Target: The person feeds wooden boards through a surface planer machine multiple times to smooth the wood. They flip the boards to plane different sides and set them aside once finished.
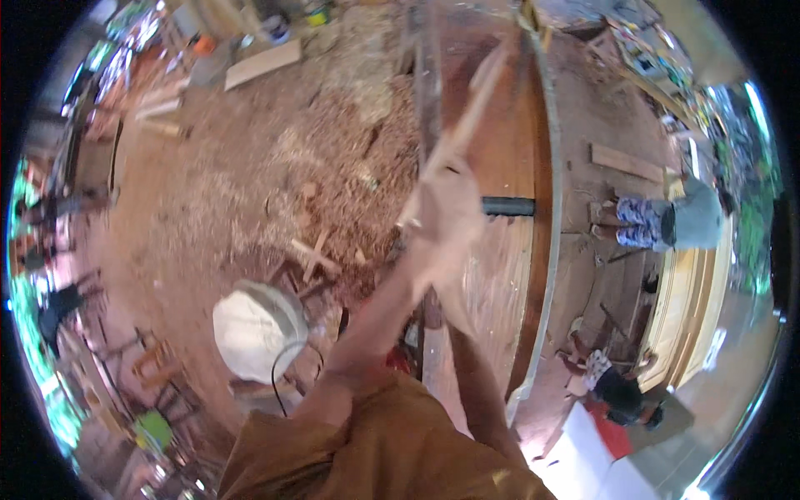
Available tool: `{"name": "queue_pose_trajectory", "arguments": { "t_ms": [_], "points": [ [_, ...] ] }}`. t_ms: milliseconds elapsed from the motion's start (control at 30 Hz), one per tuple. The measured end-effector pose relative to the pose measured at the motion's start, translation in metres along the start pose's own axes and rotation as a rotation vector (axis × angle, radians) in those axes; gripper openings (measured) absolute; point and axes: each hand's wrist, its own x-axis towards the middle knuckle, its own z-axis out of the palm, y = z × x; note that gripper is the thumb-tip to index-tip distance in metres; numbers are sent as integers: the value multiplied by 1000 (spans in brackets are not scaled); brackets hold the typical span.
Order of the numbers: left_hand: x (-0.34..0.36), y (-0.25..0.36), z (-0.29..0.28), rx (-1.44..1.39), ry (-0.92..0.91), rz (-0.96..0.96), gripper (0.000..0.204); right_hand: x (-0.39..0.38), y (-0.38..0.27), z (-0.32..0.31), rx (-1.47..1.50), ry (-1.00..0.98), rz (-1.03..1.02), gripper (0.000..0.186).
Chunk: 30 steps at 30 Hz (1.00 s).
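Observation:
Both my arms reach forward and meet over the long wooden workbench (492, 308). My left hand (423, 229) is smeared by motion, closed at the near end of a long, narrow pale strip (479, 104) that looks like wood. The strip points away from me over a reddish-brown board surface (475, 50); its exact kind is too blurred to tell. Close behind, my right hand (446, 271) merges with the left, its fingers hidden. A short dark bar (508, 206) lies across the bench just right of my hands.
A white sack (254, 329) stands left of me, near scrap sticks (315, 257) and wood shavings (367, 167). A plank (263, 64) lies at the far left. To the right, one person (675, 221) stands and another (617, 387) bends beside pale wooden panels (679, 312).

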Motion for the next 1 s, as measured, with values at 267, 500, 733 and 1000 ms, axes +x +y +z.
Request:
{"name": "queue_pose_trajectory", "arguments": {
  "t_ms": [267,500,733,1000],
  "points": [
    [-129,17,39,-687,-382,256,66,-120,24,-99,9,543,-20,67],
    [-2,-1,18,-506,278,488,77,-172,-50,-166,-167,571,183,57],
    [171,64,21,383,76,1317,92,-177,-75,-150,-330,527,119,47],
    [185,136,53,687,-472,1312,68,-231,-35,-178,-213,547,245,59]
  ]
}}
